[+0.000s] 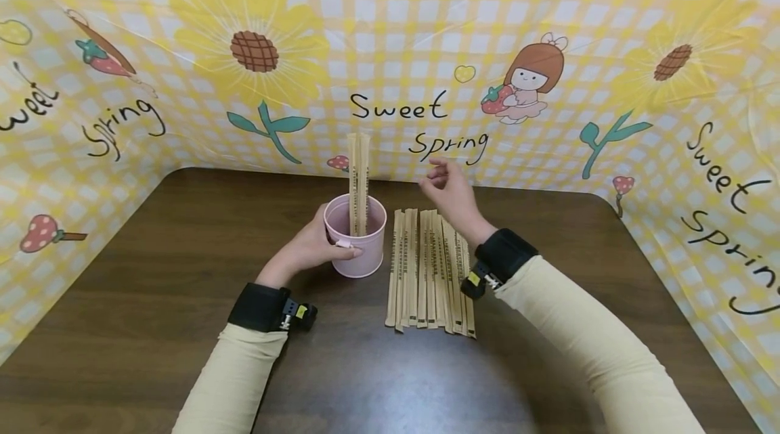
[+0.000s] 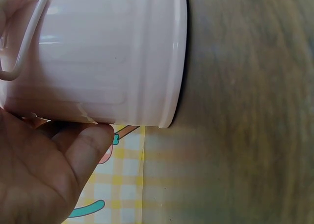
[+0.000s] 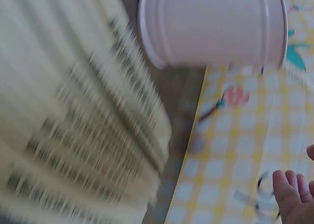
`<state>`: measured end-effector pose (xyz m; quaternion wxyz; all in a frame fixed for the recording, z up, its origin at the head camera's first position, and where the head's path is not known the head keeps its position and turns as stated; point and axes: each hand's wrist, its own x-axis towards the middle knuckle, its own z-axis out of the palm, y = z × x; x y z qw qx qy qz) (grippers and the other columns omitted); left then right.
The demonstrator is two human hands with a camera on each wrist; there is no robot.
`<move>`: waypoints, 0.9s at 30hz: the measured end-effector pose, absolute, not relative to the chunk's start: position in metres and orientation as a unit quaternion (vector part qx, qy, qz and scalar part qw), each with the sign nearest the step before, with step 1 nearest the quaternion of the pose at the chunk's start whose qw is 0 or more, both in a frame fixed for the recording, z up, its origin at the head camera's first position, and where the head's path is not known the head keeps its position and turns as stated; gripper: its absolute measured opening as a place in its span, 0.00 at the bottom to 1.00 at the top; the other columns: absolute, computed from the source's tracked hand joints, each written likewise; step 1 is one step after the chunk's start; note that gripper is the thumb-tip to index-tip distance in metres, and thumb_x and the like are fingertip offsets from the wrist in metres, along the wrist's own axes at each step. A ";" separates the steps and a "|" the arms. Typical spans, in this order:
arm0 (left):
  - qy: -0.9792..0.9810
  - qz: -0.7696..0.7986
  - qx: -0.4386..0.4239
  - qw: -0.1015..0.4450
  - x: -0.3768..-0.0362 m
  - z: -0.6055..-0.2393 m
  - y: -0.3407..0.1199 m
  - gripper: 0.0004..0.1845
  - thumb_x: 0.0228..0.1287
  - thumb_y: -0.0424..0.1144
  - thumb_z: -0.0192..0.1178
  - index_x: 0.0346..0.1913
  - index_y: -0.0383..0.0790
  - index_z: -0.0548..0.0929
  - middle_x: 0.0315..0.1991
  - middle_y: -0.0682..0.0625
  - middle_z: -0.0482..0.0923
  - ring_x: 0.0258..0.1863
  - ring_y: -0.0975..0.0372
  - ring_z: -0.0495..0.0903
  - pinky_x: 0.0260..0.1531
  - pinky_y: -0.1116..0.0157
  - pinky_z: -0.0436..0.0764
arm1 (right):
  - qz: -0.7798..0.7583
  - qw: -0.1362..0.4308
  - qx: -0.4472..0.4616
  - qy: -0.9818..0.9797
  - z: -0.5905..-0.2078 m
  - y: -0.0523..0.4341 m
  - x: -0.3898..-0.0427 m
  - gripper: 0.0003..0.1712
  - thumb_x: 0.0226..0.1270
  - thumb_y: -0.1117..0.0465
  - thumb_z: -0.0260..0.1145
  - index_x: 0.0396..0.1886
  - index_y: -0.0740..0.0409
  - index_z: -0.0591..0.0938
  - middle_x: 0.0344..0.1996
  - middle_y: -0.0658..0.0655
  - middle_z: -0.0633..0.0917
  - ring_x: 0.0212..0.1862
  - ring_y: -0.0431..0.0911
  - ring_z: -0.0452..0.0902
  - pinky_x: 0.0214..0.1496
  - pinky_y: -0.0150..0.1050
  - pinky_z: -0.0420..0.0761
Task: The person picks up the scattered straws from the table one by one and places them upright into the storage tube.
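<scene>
My left hand [image 1: 312, 246] grips a small pink metal bucket [image 1: 359, 259] on the table, thumb across its front near the handle and fingers around its left side. In the left wrist view the fingers press against the bucket's wall [image 2: 98, 52]. Long, slim chopstick packets [image 1: 358, 177] in tan printed paper stand in the bucket, rising well above its rim. To its right, several more such packets [image 1: 426, 271] lie side by side. Raised over the far end of that row, my right hand [image 1: 451, 191] has loosely bent fingers and holds nothing.
The dark wood table [image 1: 122, 298] runs back to a yellow checked cloth [image 1: 396, 28] printed with flowers, which hangs behind and along both sides. Black straps with small cameras sit on both wrists, below them cream sleeves [image 1: 585, 332].
</scene>
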<state>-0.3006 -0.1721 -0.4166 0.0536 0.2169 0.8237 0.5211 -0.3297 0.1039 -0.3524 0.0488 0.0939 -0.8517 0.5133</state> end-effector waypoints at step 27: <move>0.824 0.518 0.224 0.053 -0.303 -0.418 -0.173 0.54 0.53 0.32 0.75 0.79 0.37 0.53 0.70 0.35 0.65 0.67 0.45 0.70 0.69 0.46 0.69 | 0.438 -0.126 -0.033 -0.889 -0.423 0.183 -0.320 0.29 0.64 0.70 0.62 0.63 0.80 0.71 0.64 0.78 0.73 0.39 0.52 0.85 0.41 0.38 0.88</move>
